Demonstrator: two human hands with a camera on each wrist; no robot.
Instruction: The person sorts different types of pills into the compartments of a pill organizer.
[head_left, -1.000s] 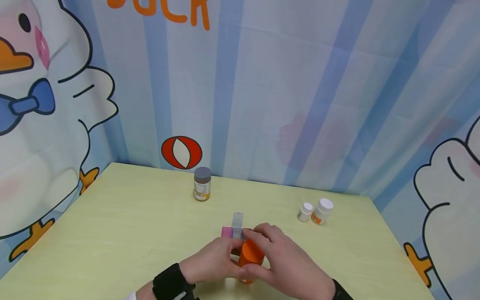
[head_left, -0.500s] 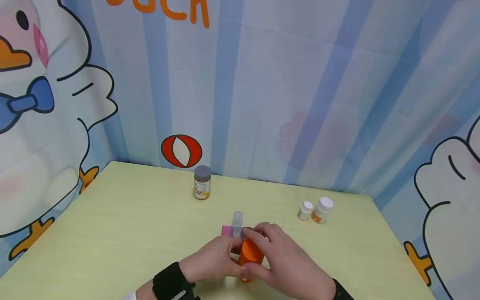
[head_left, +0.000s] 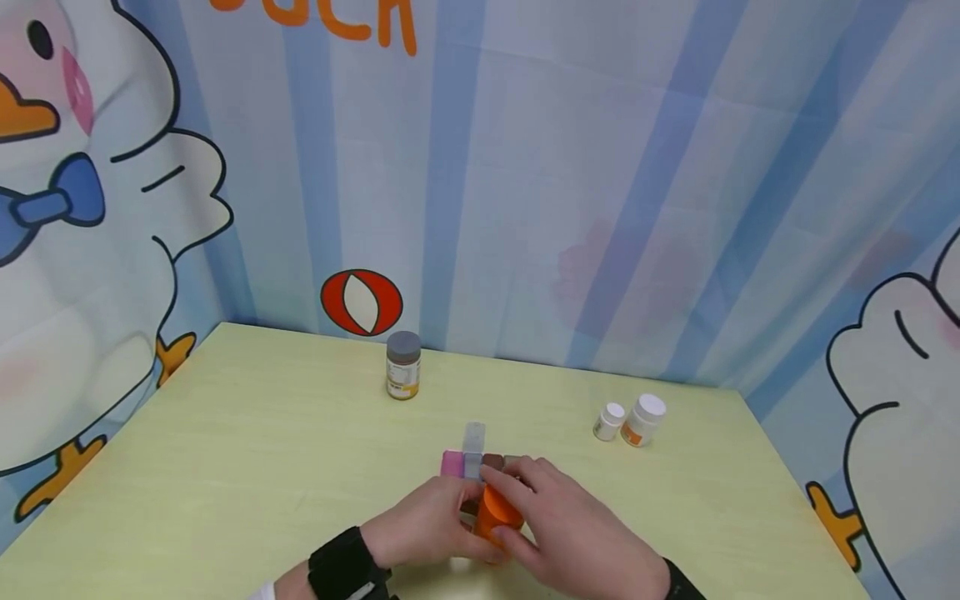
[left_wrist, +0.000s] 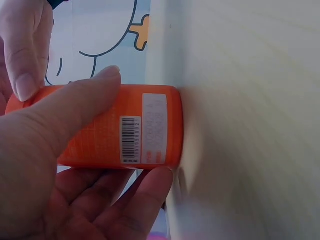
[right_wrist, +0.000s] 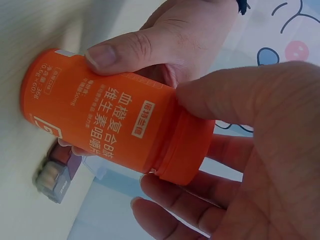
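An orange pill bottle [right_wrist: 100, 110] with white print stands near the front of the table. My left hand [head_left: 423, 527] grips its body, thumb along the barcode label [left_wrist: 131, 140] in the left wrist view. At the top, my right hand [head_left: 573, 533] holds the orange cap [right_wrist: 186, 147] between thumb and fingers. In the right wrist view the cap sits on the neck, with a thin gap at its lower edge. Just behind the bottle lies a pill organizer [head_left: 453, 463] with coloured compartments, partly hidden by the hands. One translucent lid [head_left: 474, 436] on it stands raised.
A brown jar [head_left: 403, 371] with a grey lid stands at the back of the yellow table [head_left: 285, 425]. Towards the back right are a small white bottle [head_left: 609, 423] and a larger white bottle [head_left: 642, 423] side by side. A printed curtain [head_left: 510, 183] hangs behind the table.
My right fingers have shifted slightly on the cap, and its thumb has come away from my left thumb. More of the organizer's brown compartment shows. The left hand keeps its grip.
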